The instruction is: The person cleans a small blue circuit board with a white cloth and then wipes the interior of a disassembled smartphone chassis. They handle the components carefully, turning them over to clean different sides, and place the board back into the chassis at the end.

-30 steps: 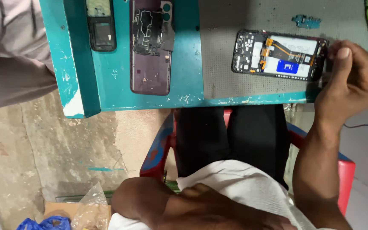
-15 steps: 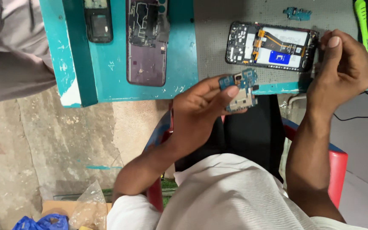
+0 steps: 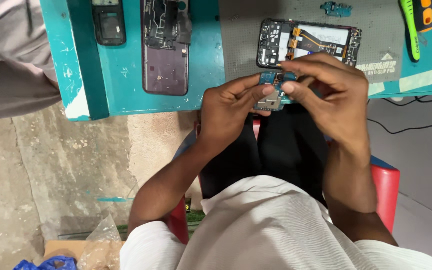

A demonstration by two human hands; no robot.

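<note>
My left hand (image 3: 228, 107) and my right hand (image 3: 328, 97) meet at the near edge of the teal table (image 3: 121, 85), both pinching a small blue circuit board (image 3: 272, 92). The board sits between my fingertips, partly hidden by them. Just beyond my hands an opened phone (image 3: 308, 42) lies face down on a grey mat (image 3: 241, 40), its insides exposed with an orange flex cable across it. My right fingers overlap the phone's near edge.
A purple opened phone body (image 3: 165, 47) and a small dark phone (image 3: 108, 22) lie to the left on the table. A green-handled tool (image 3: 416, 22) and a small blue part (image 3: 336, 8) lie far right. Another person's sleeve (image 3: 11, 60) is at left. A red chair (image 3: 383, 185) is beneath me.
My left hand rose from my lap with the circuit board to the table edge. My right hand left the phone's right end and came in to grip the board too.
</note>
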